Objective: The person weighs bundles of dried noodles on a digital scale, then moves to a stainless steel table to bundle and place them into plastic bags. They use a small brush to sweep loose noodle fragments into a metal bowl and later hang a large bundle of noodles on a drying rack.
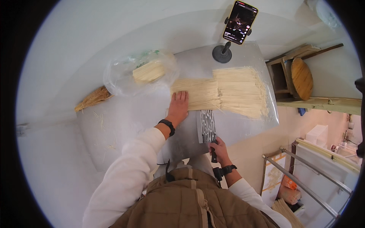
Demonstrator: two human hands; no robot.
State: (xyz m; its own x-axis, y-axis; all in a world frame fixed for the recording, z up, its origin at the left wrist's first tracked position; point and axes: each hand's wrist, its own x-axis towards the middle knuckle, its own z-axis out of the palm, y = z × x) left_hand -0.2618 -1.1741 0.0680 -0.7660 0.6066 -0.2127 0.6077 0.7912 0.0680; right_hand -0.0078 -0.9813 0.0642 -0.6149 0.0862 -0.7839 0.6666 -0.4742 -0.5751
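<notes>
Long, thin, pale noodles lie side by side in two overlapping batches on the grey metal tabletop. My left hand rests flat, fingers stretched out, on the left end of the nearer-left batch. In my right hand is the black handle of a cleaver, its wide blade covered in a black-and-white pattern. The far end of the blade meets the near edge of the noodles, close to where the two batches join. Whether the blade lies under them or only touches them I cannot tell.
A clear plastic bag with more noodles sits at the back left, beside a straw hand brush. At the back, a phone stands on a round black stand. Right of the table are a round wooden board and metal rails.
</notes>
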